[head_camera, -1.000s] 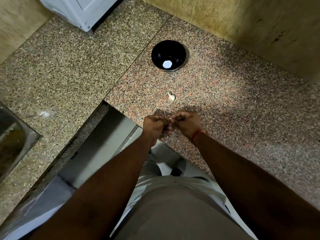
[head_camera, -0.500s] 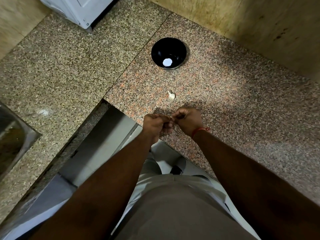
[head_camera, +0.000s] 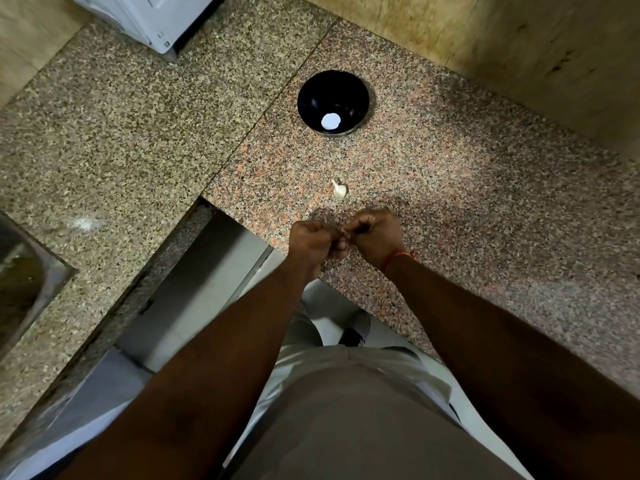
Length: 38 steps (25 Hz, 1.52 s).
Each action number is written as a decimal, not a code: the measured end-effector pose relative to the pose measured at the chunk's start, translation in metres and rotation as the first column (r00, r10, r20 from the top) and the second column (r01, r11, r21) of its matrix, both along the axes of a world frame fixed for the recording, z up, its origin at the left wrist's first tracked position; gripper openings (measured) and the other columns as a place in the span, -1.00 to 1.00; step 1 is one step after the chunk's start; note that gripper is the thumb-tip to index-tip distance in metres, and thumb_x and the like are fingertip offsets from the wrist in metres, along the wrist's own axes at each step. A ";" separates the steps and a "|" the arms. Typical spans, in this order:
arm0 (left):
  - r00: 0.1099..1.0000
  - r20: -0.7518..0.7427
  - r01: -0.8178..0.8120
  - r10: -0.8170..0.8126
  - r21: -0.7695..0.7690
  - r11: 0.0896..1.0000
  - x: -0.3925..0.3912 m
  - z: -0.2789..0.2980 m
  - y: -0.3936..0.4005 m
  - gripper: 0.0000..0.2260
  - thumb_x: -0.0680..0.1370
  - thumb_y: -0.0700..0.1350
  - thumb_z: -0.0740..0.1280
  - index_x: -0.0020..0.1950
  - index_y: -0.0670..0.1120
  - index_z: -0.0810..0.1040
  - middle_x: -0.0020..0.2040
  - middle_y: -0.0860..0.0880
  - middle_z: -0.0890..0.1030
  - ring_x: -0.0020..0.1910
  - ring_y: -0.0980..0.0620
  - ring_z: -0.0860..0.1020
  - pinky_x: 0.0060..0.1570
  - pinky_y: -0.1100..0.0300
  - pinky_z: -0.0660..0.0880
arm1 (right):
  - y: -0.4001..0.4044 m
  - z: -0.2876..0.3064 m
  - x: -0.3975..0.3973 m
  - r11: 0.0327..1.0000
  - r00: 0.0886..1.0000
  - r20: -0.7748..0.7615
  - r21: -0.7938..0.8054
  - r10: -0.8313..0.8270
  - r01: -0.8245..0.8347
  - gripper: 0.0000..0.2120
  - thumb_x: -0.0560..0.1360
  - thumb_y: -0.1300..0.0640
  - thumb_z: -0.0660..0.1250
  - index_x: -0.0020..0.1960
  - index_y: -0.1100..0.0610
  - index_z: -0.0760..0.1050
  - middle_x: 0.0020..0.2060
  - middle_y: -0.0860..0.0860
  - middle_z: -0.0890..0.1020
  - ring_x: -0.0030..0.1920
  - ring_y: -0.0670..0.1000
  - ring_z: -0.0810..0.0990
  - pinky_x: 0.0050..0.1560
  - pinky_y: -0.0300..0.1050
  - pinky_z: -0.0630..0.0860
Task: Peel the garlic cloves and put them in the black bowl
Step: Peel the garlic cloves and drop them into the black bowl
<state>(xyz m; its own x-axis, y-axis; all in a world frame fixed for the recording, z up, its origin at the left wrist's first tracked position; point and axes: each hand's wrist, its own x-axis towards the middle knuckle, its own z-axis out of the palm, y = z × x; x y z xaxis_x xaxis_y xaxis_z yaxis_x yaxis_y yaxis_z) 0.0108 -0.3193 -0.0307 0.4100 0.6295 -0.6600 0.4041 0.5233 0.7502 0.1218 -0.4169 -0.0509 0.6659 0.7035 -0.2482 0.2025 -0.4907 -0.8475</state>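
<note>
Black bowl (head_camera: pixel 332 102) lies straight ahead of your left hand (head_camera: pixel 313 241) and right hand (head_camera: pixel 375 237), both pinching a barely visible clove between them, neither nearer.

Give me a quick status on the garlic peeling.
Left hand and right hand pinch something small between them, hidden. One garlic clove waits on granite counter. Black bowl beyond, path clear.

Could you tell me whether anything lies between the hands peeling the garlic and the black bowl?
Only one thing: a small white garlic clove lies on the speckled granite counter, roughly on the line from both hands to the round black bowl. It is low and easily passed over.
</note>
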 end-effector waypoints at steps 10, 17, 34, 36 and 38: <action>0.999 -0.034 -0.003 0.002 -0.017 1.000 0.009 -0.001 -0.006 -0.86 0.55 -0.38 0.38 -0.21 -0.36 0.62 -0.41 -0.19 0.58 -0.55 -0.06 0.52 -0.53 0.19 0.51 | -0.002 -0.003 0.005 0.999 0.996 -0.079 0.019 -0.032 0.033 -0.79 0.39 0.42 0.52 -0.22 0.12 0.68 -0.28 -0.03 0.71 -0.25 -0.03 0.70 -0.19 -0.13 0.68; 0.993 0.076 0.090 -0.085 -0.070 0.994 0.021 0.004 -0.001 -0.81 0.61 -0.32 0.35 -0.20 -0.28 0.64 -0.38 -0.12 0.61 -0.51 0.02 0.52 -0.50 0.14 0.58 | -0.014 0.003 0.018 0.971 0.856 -0.504 0.124 -0.115 0.204 -0.77 0.48 0.45 0.43 0.09 0.26 0.66 -0.10 0.18 0.74 -0.04 0.20 0.75 -0.04 0.11 0.70; 0.943 -0.181 0.309 -0.280 0.162 0.937 0.038 -0.018 -0.006 -0.80 0.60 -0.30 0.36 -0.21 -0.31 0.64 -0.39 -0.22 0.62 -0.51 -0.14 0.62 -0.35 -0.10 0.67 | -0.028 -0.010 0.024 0.893 0.615 -0.728 0.009 -0.303 0.450 -0.87 0.56 0.39 0.37 0.03 0.22 0.60 -0.17 0.05 0.64 -0.19 -0.01 0.61 -0.10 0.00 0.68; 0.930 -0.185 0.355 -0.319 0.220 0.908 0.038 -0.023 -0.006 -0.79 0.61 -0.29 0.32 -0.19 -0.29 0.66 -0.36 -0.26 0.65 -0.46 -0.23 0.65 -0.33 -0.19 0.67 | -0.030 -0.012 0.025 0.914 0.660 -0.693 0.004 -0.291 0.407 -0.85 0.55 0.40 0.38 0.03 0.21 0.62 -0.16 0.05 0.66 -0.18 -0.01 0.62 -0.11 -0.03 0.67; 0.916 -0.186 0.395 -0.355 0.272 0.877 0.039 -0.026 -0.006 -0.73 0.66 -0.24 0.29 -0.18 -0.28 0.66 -0.36 -0.27 0.65 -0.44 -0.27 0.65 -0.36 -0.19 0.66 | -0.030 -0.012 0.024 0.930 0.700 -0.651 -0.023 -0.293 0.368 -0.84 0.55 0.41 0.38 0.02 0.19 0.65 -0.17 0.03 0.69 -0.17 -0.03 0.64 -0.05 0.00 0.68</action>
